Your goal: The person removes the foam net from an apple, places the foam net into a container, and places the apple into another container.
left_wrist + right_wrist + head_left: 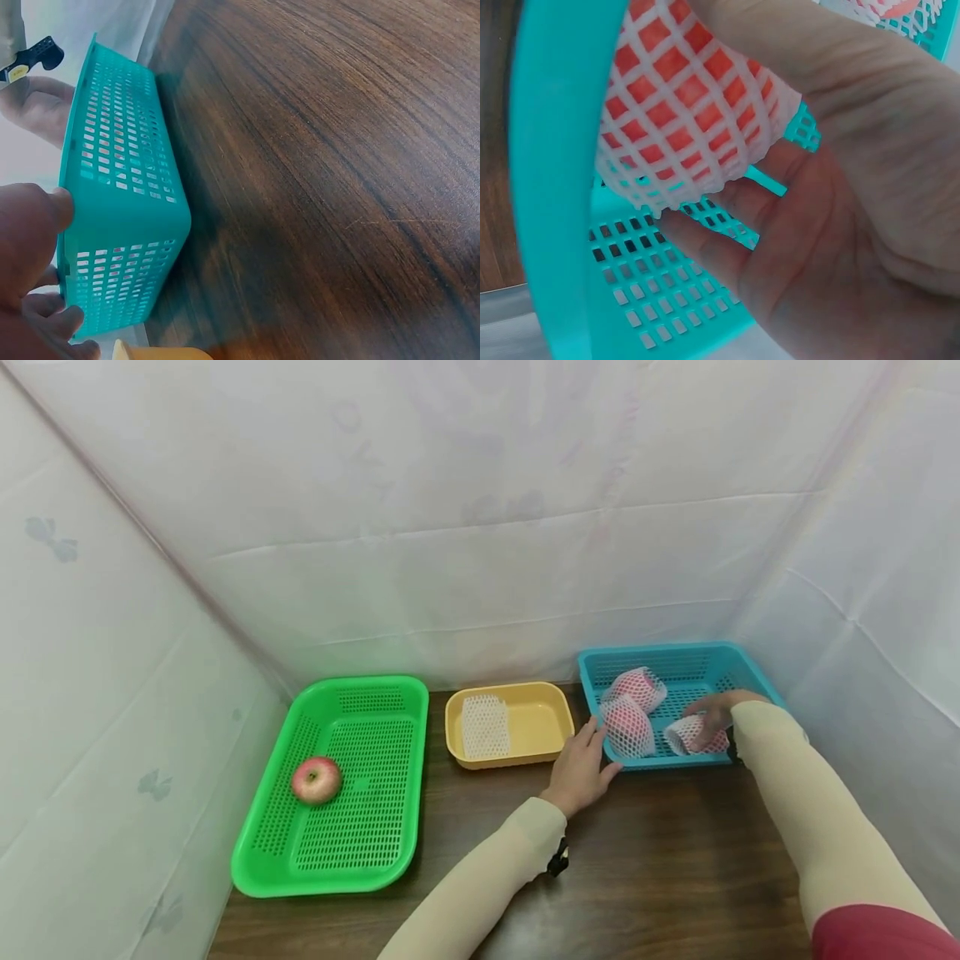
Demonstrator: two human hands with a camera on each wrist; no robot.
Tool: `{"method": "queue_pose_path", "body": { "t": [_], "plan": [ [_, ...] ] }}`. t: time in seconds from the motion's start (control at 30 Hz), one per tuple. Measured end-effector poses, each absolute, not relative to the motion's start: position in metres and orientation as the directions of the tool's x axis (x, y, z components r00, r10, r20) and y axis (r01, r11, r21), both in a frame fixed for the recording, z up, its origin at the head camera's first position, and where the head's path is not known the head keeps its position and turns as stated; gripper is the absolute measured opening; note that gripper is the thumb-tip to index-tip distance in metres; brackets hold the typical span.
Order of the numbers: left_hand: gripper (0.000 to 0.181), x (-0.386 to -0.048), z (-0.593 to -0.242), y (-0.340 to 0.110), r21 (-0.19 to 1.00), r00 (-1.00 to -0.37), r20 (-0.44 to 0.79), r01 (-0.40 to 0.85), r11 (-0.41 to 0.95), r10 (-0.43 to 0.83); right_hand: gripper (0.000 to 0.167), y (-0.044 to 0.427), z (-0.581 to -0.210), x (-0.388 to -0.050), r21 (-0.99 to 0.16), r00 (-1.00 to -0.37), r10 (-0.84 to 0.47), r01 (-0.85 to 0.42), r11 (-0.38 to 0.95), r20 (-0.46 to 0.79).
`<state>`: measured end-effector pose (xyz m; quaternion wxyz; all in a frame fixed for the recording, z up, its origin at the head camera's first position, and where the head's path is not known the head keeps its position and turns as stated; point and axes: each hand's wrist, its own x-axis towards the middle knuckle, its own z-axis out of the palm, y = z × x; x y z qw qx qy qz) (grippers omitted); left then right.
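In the blue basket (660, 650), my right hand (722, 707) clasps a netted fruit (682, 105) near the front-right corner; my left hand (579, 774) grips the front-left.

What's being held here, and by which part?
The right grip holds a netted fruit around its side. The left grip touches the blue basket at its near-left corner; whether it holds on is unclear.

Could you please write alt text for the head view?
A person's right hand grips a netted fruit beside two others in a blue basket; the left hand holds its near corner. Leftward lie a yellow tray holding white netting and a green basket with one apple.
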<state>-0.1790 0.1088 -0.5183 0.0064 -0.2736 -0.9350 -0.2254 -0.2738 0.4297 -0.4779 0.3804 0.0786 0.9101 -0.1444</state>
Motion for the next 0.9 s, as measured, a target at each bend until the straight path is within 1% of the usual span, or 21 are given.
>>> {"method": "queue_pose_path", "body": {
  "t": [0.13, 0.4, 0.57, 0.8, 0.9],
  "plan": [
    [0.067, -0.1771, -0.5172, 0.1100, 0.414, -0.849, 0.136, 0.516, 0.749, 0.510, 0.125, 0.4287, -0.4763, -0.2722, -0.191, -0.693, 0.095, 0.324, 0.927, -0.714],
    [0.068, -0.1765, -0.5173, 0.1111, 0.405, -0.847, 0.134, 0.521, 0.751, 0.515, 0.123, 0.4291, -0.4761, -0.2700, -0.186, -0.696, 0.080, 0.299, 0.936, -0.714],
    [0.069, -0.1764, -0.5185, 0.1112, 0.404, -0.849, 0.123, 0.516, 0.755, 0.515, 0.124, 0.4305, -0.4784, -0.2707, -0.180, -0.705, 0.097, 0.308, 0.934, -0.703],
    [0.069, -0.1759, -0.5203, 0.1125, 0.397, -0.847, 0.117, 0.519, 0.757, 0.519, 0.125, 0.4289, -0.4773, -0.2679, -0.187, -0.698, 0.129, 0.357, 0.915, -0.704],
    [0.068, -0.1764, -0.5206, 0.1131, 0.403, -0.845, 0.119, 0.521, 0.753, 0.521, 0.120, 0.4294, -0.4762, -0.2670, -0.174, -0.712, 0.103, 0.305, 0.936, -0.694]
  ]
}}
